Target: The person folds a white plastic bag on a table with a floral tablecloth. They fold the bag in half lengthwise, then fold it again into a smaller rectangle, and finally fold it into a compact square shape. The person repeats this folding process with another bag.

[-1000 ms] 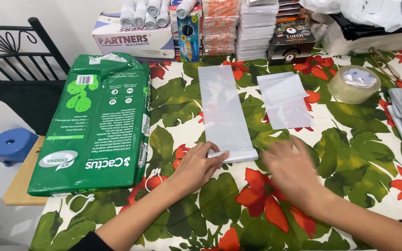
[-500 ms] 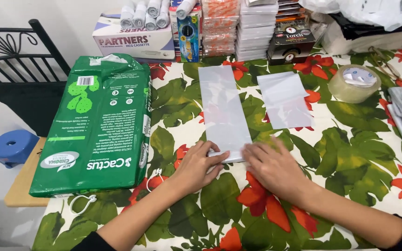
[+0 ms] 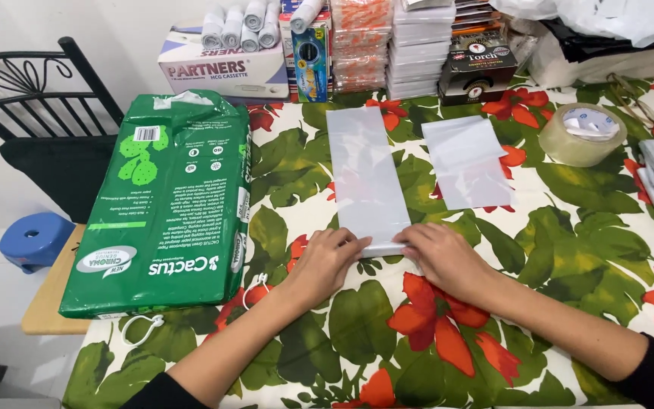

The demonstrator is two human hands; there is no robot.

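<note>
Clear plastic sleeve (image 3: 363, 178), long, flat on floral tabletop (image 3: 569, 227): likely light, limp, slippery; left hand (image 3: 325, 261) and right hand (image 3: 442, 257) fingers flat, pinning near edge.

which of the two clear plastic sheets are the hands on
The long narrow sheet; both hands press its near end. The shorter sheet lies untouched to its right.

Open tablecloth (image 3: 569, 250) lay free right of the right hand (image 3: 448, 261) and near the front edge. Green paper pack (image 3: 164, 204) blocked the left side. Boxes (image 3: 225, 72) and stacks lined the back; tape roll (image 3: 583, 134) sat far right.
</note>
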